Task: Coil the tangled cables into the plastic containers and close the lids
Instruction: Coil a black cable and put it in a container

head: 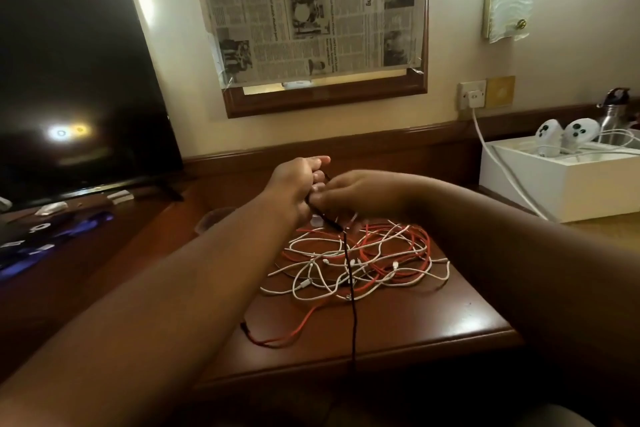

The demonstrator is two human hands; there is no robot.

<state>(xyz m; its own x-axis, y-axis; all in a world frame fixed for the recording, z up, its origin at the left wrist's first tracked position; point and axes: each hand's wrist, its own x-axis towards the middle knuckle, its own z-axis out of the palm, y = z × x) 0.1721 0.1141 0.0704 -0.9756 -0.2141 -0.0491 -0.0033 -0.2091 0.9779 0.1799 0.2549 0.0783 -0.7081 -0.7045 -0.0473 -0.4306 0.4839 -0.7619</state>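
Main risk: the black cable [352, 295] runs straight thru the tangle [356, 260] of white & red cables, so pulling it up could drag the whole knot w/ it, tighten loops, or slide the pile off the desk [433, 319] edge. Its lower end hangs past the front edge and could snag there.

Left hand [298, 184] and right hand [360, 194] meet just above the far side of the pile, both w/ fingers curled, pinching the black cable's upper end between them. The tangle lies directly below and nearer the person, on the desk. No plastic containers clearly in view.
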